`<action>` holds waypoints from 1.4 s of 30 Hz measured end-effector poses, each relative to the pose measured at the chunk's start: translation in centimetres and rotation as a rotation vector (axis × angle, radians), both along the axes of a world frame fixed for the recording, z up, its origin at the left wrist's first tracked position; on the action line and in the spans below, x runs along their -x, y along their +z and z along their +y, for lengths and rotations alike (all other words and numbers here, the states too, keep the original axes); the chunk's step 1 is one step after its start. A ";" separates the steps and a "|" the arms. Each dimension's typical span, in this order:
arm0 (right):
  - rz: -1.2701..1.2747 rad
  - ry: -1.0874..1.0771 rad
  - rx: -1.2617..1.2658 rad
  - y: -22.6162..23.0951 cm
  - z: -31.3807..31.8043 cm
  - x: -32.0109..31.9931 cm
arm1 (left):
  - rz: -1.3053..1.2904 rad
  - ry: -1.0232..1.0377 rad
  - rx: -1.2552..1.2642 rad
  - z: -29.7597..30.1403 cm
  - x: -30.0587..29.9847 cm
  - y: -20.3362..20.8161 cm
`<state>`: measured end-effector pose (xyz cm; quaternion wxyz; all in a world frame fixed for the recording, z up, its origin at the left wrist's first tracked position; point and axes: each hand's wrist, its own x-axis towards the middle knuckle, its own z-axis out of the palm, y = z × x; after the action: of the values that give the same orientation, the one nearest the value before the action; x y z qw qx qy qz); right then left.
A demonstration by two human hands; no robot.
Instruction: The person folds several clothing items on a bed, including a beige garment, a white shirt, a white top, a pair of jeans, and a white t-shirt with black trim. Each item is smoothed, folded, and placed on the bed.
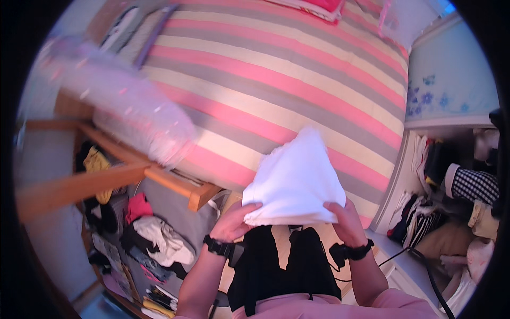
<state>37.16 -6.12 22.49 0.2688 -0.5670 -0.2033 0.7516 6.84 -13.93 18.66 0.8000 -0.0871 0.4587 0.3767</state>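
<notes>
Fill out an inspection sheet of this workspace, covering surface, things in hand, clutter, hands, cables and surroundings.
Surface: striped bedspread, pink, grey and cream.
Things in hand: white cloth, exact kind unclear.
Clutter: blurred translucent plastic bag at left; loose clothes at lower left.
Hands: left hand and right hand grip the cloth's near edge.
Cables: black cable at lower right.
Surroundings: wooden rail at left; checkered garment among stored clothes at right.
</notes>
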 end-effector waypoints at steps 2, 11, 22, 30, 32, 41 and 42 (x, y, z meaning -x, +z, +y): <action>0.019 0.096 -0.072 3.8 -2.4 -0.5 | 0.009 0.134 -0.021 -4.7 -1.5 5.6; 0.227 0.735 0.064 14.5 -14.9 4.3 | -0.003 0.875 0.011 -32.0 -5.9 18.8; 0.275 1.362 0.157 19.2 -31.4 18.5 | 0.124 1.538 -0.106 -56.3 -7.3 23.9; 0.308 1.588 0.214 15.3 -53.2 31.6 | 0.453 1.730 -0.110 -78.6 -1.7 20.9; 0.369 1.586 0.213 14.2 -60.7 36.2 | 0.502 1.704 -0.109 -85.8 2.7 20.4; 0.738 1.576 -0.164 15.4 -90.2 57.8 | 1.106 1.582 -0.456 -113.6 25.8 26.6; 0.715 1.597 -0.206 15.5 -92.6 59.5 | 1.167 1.582 -0.438 -115.6 27.1 27.1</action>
<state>-22.39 -98.70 37.99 -0.2398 0.0409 -0.5096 0.8253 -20.30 -129.52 45.80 -0.0310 -0.0196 0.5098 0.8595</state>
